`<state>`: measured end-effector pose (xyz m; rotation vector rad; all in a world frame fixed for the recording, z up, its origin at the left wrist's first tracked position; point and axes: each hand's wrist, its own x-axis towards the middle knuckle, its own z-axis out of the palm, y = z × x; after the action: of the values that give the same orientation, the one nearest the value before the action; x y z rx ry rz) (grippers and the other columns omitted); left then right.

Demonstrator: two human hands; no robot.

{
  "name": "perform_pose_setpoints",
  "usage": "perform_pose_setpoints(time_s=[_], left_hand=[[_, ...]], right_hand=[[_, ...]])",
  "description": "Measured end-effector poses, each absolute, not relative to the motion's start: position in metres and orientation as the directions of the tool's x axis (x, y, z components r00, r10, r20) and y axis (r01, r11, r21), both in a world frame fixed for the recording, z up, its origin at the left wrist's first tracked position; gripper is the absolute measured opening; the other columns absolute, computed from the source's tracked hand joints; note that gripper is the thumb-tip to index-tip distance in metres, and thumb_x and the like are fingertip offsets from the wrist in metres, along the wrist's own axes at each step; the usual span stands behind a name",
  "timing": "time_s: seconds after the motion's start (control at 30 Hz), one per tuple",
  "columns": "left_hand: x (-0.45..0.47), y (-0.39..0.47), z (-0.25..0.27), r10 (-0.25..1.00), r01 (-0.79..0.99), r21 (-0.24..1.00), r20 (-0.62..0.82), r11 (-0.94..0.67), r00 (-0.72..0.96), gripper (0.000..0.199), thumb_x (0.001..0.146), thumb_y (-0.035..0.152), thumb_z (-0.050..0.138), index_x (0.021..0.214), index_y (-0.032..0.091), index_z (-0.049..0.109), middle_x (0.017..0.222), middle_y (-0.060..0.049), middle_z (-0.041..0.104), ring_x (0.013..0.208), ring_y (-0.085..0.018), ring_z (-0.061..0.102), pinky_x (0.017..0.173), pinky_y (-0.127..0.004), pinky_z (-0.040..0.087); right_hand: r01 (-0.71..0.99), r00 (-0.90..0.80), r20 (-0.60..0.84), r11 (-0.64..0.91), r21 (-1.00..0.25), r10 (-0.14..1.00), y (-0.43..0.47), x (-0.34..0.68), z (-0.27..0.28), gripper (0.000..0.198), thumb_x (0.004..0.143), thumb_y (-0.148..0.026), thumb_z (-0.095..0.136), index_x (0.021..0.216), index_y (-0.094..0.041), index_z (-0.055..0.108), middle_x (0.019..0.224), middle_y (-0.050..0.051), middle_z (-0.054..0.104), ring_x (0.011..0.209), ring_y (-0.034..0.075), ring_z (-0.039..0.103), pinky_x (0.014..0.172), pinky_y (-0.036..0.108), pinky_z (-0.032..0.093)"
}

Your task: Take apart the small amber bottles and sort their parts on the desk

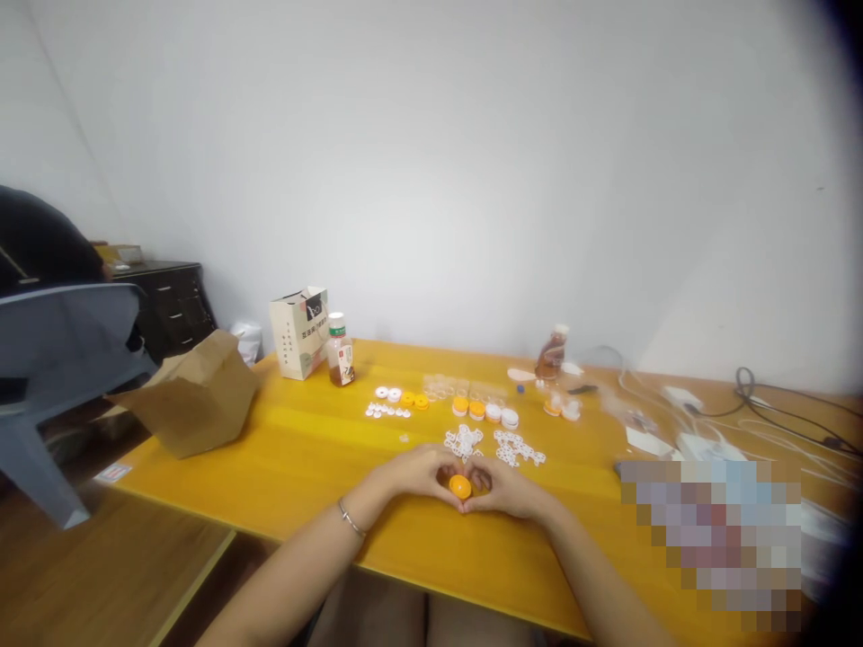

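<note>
An orange round plastic part [459, 487] sits between my two hands near the table's front edge. My left hand [428, 472] curls around its left side, and my right hand [500, 488] closes in from the right. The two thumbs meet in front of the part and the fingertips come together behind it. Both hands appear to grip it, though the exact contact is partly hidden. Just beyond are two piles of small white plastic pieces [464, 440] [518, 447]. Behind these stand orange round parts [460, 406] and white round parts [510, 419] in a row.
Left of centre lie white rings [382, 393], yellow rings [421, 402] and small white pegs [387, 411]. Around them are a bottle [342, 359], paper bag [297, 337], open brown bag [202, 395], and another bottle [553, 352]. Cables [748, 395] cover the right side. A person [44, 238] sits far left.
</note>
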<state>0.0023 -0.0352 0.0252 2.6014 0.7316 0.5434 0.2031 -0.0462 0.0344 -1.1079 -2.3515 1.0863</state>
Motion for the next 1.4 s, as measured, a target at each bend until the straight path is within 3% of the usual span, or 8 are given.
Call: perform_pose_setpoints(time_s=[0.27, 0.77, 0.93, 1.07, 1.13, 1.23, 1.3, 1.4], left_hand=[[0.001, -0.035, 0.022, 0.575, 0.435, 0.457, 0.230, -0.776, 0.785, 0.031, 0.064, 0.037, 0.067, 0.085, 0.016, 0.055, 0.079, 0.000, 0.056, 0.073, -0.013, 0.050, 0.065, -0.020, 0.038], [0.005, -0.036, 0.019, 0.602, 0.468, 0.436, 0.247, -0.769, 0.759, 0.026, 0.065, 0.037, 0.064, 0.077, 0.016, 0.053, 0.076, 0.000, 0.056, 0.072, -0.013, 0.051, 0.064, -0.020, 0.039], [0.004, -0.035, 0.019, 0.620, 0.489, 0.440, 0.228, -0.753, 0.750, 0.027, 0.063, 0.035, 0.065, 0.078, 0.015, 0.055, 0.075, 0.000, 0.056, 0.070, -0.013, 0.051, 0.064, -0.020, 0.039], [0.003, -0.034, 0.017, 0.611, 0.465, 0.464, 0.234, -0.754, 0.756, 0.028, 0.063, 0.032, 0.067, 0.084, 0.017, 0.055, 0.081, 0.000, 0.057, 0.075, -0.013, 0.052, 0.067, -0.021, 0.040], [0.003, -0.034, 0.017, 0.604, 0.456, 0.467, 0.238, -0.758, 0.760, 0.029, 0.063, 0.032, 0.067, 0.085, 0.018, 0.056, 0.083, -0.001, 0.057, 0.077, -0.014, 0.052, 0.069, -0.022, 0.040], [0.003, -0.034, 0.018, 0.608, 0.460, 0.470, 0.231, -0.753, 0.760, 0.028, 0.063, 0.032, 0.067, 0.085, 0.018, 0.056, 0.084, -0.001, 0.058, 0.078, -0.014, 0.053, 0.070, -0.022, 0.040], [0.003, -0.035, 0.018, 0.608, 0.461, 0.471, 0.224, -0.752, 0.762, 0.028, 0.064, 0.032, 0.066, 0.086, 0.018, 0.056, 0.084, -0.001, 0.058, 0.078, -0.014, 0.053, 0.071, -0.022, 0.040], [0.003, -0.035, 0.018, 0.603, 0.455, 0.469, 0.235, -0.757, 0.762, 0.028, 0.065, 0.032, 0.066, 0.087, 0.018, 0.056, 0.085, -0.001, 0.057, 0.079, -0.014, 0.053, 0.071, -0.022, 0.039]], right_hand=[[0.493, -0.654, 0.001, 0.427, -0.758, 0.756, -0.049, 0.204, 0.039, 0.027, 0.063, -0.035, 0.067, 0.079, -0.019, 0.053, 0.064, -0.005, 0.042, 0.060, 0.010, 0.037, 0.053, 0.020, 0.029], [0.477, -0.625, 0.133, 0.512, -0.714, 0.769, -0.047, 0.199, 0.028, 0.016, 0.061, -0.020, 0.061, 0.076, -0.018, 0.056, 0.067, -0.002, 0.052, 0.062, 0.011, 0.046, 0.055, 0.021, 0.037], [0.469, -0.587, 0.195, 0.526, -0.709, 0.785, -0.046, 0.203, 0.036, 0.019, 0.064, -0.024, 0.059, 0.081, -0.019, 0.056, 0.069, -0.002, 0.054, 0.063, 0.012, 0.047, 0.058, 0.023, 0.040], [0.557, -0.316, 0.312, 0.442, -0.703, 0.896, -0.026, 0.229, 0.037, 0.027, 0.067, -0.037, 0.056, 0.086, -0.018, 0.056, 0.074, 0.001, 0.058, 0.063, 0.014, 0.051, 0.060, 0.026, 0.042], [0.626, -0.070, 0.343, 0.309, -0.716, 0.937, -0.011, 0.252, 0.033, 0.035, 0.068, -0.043, 0.055, 0.091, -0.017, 0.054, 0.070, 0.003, 0.058, 0.061, 0.016, 0.053, 0.057, 0.027, 0.043], [0.740, 0.289, 0.328, 0.007, -0.672, 0.900, 0.012, 0.285, 0.022, 0.040, 0.067, -0.045, 0.054, 0.094, -0.014, 0.055, 0.067, 0.005, 0.059, 0.059, 0.019, 0.056, 0.054, 0.029, 0.042], [0.769, 0.372, 0.296, -0.113, -0.629, 0.880, 0.024, 0.301, 0.014, 0.038, 0.066, -0.042, 0.054, 0.090, -0.013, 0.057, 0.063, 0.005, 0.060, 0.059, 0.021, 0.057, 0.054, 0.030, 0.041], [0.801, 0.350, 0.282, -0.128, -0.585, 0.893, 0.036, 0.309, 0.003, 0.034, 0.066, -0.041, 0.055, 0.085, -0.013, 0.061, 0.066, 0.009, 0.063, 0.064, 0.024, 0.058, 0.056, 0.030, 0.040]])
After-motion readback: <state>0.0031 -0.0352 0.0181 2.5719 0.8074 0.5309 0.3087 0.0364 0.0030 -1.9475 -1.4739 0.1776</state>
